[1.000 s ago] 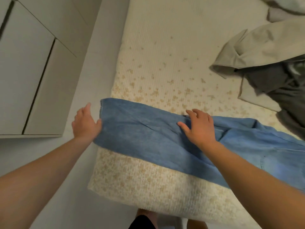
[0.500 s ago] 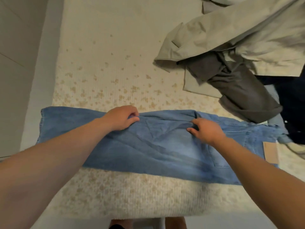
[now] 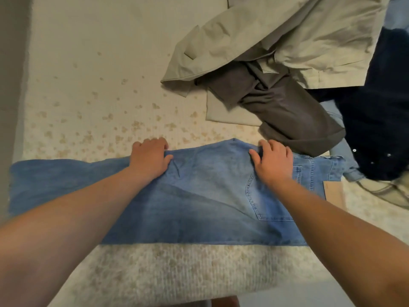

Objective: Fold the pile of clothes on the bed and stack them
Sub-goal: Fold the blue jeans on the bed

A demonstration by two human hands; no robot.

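A bed (image 3: pixel 93 63) covered in a cream, ribbed spread with scattered tan flecks fills nearly the whole view, seen from above. A strip of grey floor (image 3: pixel 11 85) is seen along the left edge.

A pair of light blue jeans (image 3: pixel 199 196) is laid flat across the near part of the bed, running left to right, with a back pocket facing up and a tan tag at the right end. Beyond the jeans, toward the upper right, an unfolded pile is heaped: a large pale beige garment (image 3: pixel 287 36) is spread on top, a dark grey garment (image 3: pixel 287 107) is trailed out from under it toward the jeans, and a dark navy garment (image 3: pixel 380 120) with small white studs is bunched at the right edge.

Both bare forearms are stretched forward over the jeans. The left hand (image 3: pixel 150 159) is placed on the far edge of the denim, its fingers curled over that edge and gripping it. The right hand (image 3: pixel 273 161) is set near the waistband, fingers bent and the fabric gathered under the fingertips.
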